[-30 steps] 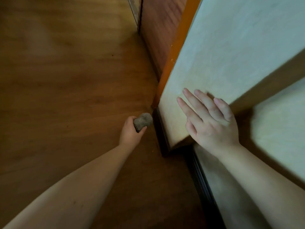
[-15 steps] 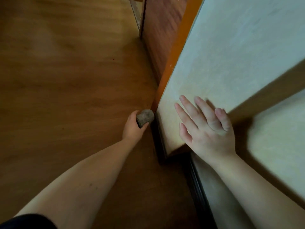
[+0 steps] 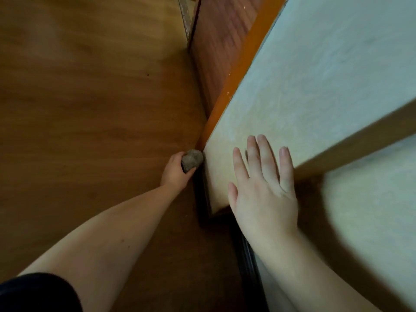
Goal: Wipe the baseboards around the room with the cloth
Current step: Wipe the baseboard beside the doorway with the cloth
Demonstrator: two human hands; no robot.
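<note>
The left hand [image 3: 176, 173] grips a balled cloth [image 3: 192, 160] against the dark baseboard [image 3: 201, 194]; the right hand [image 3: 264, 192] rests flat, fingers spread, on the wall [image 3: 315, 91].

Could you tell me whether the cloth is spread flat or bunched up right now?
Bunched up. The cloth shows as a small rounded wad gripped in the left hand, pressed against the dark baseboard.

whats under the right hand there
The right hand lies flat, fingers straight, on the pale wall near its lower corner. Only wall surface shows around it; the patch beneath the palm is covered. The dark baseboard runs below.
</note>
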